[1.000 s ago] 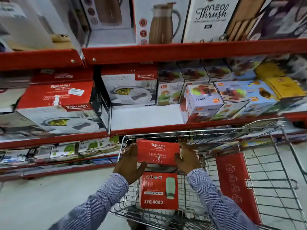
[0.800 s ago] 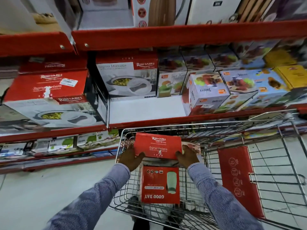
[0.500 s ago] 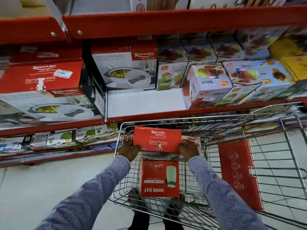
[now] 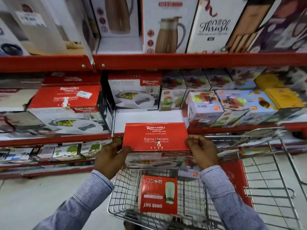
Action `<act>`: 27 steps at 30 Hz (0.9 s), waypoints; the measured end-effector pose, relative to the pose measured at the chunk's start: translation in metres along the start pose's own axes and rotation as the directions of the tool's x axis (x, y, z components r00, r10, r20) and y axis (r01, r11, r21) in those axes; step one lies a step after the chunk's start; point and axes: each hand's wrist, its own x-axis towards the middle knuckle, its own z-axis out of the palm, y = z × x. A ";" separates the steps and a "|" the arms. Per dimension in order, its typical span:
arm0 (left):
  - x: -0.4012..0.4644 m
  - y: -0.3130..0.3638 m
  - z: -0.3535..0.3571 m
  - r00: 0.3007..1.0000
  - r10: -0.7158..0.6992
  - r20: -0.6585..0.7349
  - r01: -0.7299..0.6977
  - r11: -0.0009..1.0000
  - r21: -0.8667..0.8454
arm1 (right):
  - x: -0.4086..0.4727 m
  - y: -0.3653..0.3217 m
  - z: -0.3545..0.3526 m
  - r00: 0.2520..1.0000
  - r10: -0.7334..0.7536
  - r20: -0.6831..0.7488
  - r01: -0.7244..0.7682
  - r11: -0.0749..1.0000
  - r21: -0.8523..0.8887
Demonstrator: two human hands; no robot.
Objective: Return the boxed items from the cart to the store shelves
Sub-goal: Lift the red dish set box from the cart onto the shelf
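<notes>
Wire cart, near right: holds a red "GOOD DAY" box lying flat on the cart floor, print upside down to the camera, green flask pictured on it. Farther in, just below the lifted box, a small white juicer box, mostly covered. Red panel stands against the cart's right inner side.

Red-topped casserole box, marked "Rishabh / Sigma Marbella": held above the far end of the cart, level, top face up, in front of the middle shelf edge. Left hand clasps its left end, thumb on the top face. Right hand clasps its right end, fingers curled over the top corner. Both sleeves striped blue.

Middle shelf: bare white patch directly behind the held box. A matching casserole box stands at the far side of that patch; another sits in the left bay. Juicer boxes crowd the right.

Top shelf: tall jug boxes, tops cut off by the frame.

Lowest shelf: flat packs, blurred, print unreadable. Right-edge boxes smeared. Cart's near rim cut off at the bottom.
</notes>
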 end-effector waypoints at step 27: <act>0.055 0.081 -0.061 0.868 0.322 -0.377 -0.207 0.927 0.314 | 0.062 -0.121 0.069 0.957 -0.257 0.131 0.273 0.955 -0.118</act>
